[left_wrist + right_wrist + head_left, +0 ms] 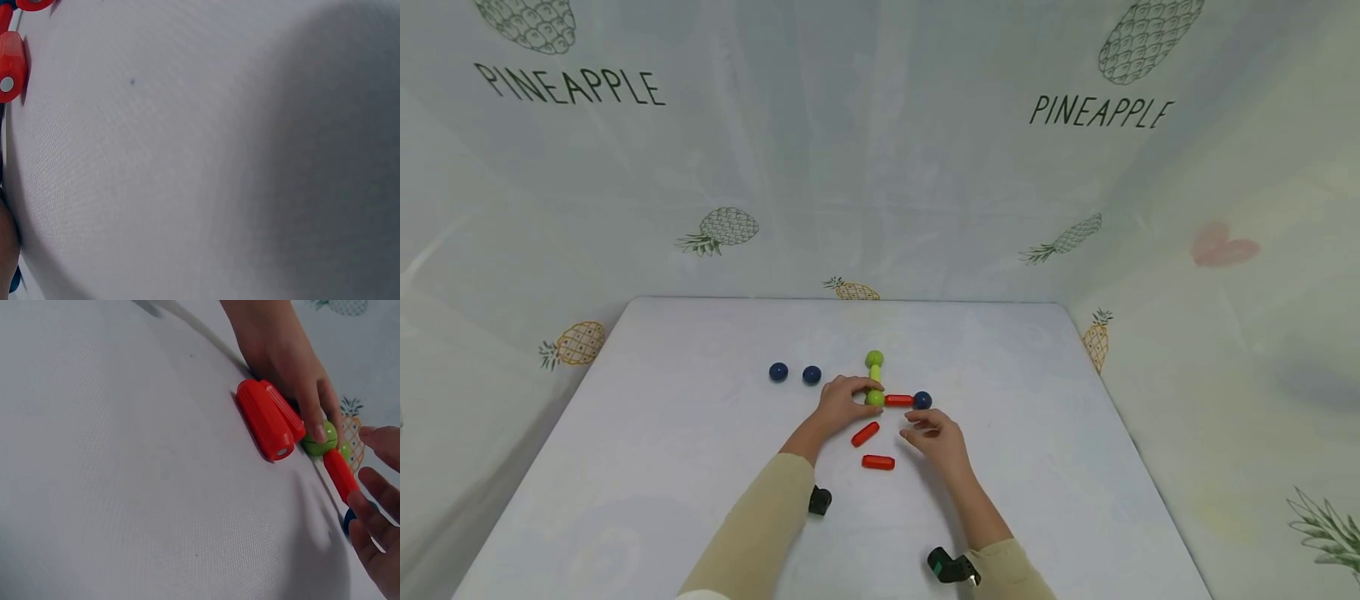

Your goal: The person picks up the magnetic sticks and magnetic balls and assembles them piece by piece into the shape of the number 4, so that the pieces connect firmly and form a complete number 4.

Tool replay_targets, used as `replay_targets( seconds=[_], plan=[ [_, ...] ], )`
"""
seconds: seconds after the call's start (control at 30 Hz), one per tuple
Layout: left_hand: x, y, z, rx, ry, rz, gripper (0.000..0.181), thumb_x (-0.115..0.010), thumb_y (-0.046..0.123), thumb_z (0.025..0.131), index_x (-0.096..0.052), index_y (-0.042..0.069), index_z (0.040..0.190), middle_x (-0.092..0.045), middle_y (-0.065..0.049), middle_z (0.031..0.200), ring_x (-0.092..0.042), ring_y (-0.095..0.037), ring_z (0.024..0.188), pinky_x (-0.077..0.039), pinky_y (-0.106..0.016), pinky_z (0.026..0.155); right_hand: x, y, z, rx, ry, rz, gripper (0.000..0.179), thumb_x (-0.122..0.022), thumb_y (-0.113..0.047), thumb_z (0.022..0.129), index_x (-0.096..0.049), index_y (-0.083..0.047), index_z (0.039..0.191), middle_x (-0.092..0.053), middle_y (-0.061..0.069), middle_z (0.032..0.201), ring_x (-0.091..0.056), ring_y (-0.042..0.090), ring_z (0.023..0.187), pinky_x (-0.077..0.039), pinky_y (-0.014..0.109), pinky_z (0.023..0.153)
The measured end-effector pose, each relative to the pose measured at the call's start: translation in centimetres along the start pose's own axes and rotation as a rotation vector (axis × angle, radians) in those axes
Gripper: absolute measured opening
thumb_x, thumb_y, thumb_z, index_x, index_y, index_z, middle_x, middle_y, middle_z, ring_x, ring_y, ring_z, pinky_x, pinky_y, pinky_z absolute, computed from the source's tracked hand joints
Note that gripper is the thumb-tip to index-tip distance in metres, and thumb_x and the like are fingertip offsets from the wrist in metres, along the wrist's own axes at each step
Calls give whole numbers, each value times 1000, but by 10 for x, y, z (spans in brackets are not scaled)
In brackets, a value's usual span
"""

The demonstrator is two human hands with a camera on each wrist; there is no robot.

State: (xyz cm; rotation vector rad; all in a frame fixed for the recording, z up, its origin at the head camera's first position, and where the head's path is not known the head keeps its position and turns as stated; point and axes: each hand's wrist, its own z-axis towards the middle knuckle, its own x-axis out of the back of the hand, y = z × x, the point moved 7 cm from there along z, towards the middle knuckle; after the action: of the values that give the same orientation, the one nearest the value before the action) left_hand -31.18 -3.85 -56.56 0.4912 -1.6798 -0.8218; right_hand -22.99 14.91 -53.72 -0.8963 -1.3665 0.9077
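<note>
Head view, left to right. Two dark blue balls, the first (778, 372) and the second (812, 375), lie left of centre on the white table (647, 433), close together and apart from everything else.

The left hand (844, 402) lies at centre frame, its fingertips pressed against the lower green ball (875, 398). This ball appears to be the joint of a small built figure, and the hold seems meant to steady it. From it a green rod (875, 374) runs up the frame to an upper green ball (874, 359), and a red rod (898, 401) runs right to a third dark blue ball (922, 400). The pieces sit end to end, touching.

Two loose red rods lie lower in the frame between the hands: a slanted one (866, 433) just beside the left hand and a level one (878, 462) below it. They rest within reach of either hand.

The right hand (936, 437) sits just below the third blue ball, fingers loosely spread and holding nothing. In the right wrist view its fingertips (369, 509) hover near the red rod (340, 475) without clear contact.

Black wrist cameras show at the left sleeve (820, 500) and the right sleeve (951, 568). A pale curtain (880, 167) printed with pineapples fills the upper frame.
</note>
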Motion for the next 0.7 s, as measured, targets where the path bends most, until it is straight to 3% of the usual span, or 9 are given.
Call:
replay_targets(
  seconds=[0.47,0.7],
  plan=[
    [2,4,-1,-24,-5,16,36,-80,38,81,-69,34,115,-61,9,113,-45,-20,108,-36,-43,90,-13,-7,-5,-14,-67,18,28,-80,-14,81,-72,-7,108,-66,3,99,-58,20,88,-50,27,74],
    [3,6,-2,-33,-5,15,35,-80,36,81,-69,32,114,-62,9,111,-46,-19,105,-35,-41,88,-23,-8,-10,5,-110,-31,24,-80,-16,81,-73,-9,103,-65,1,92,-58,18,85,-49,28,74]
  ],
)
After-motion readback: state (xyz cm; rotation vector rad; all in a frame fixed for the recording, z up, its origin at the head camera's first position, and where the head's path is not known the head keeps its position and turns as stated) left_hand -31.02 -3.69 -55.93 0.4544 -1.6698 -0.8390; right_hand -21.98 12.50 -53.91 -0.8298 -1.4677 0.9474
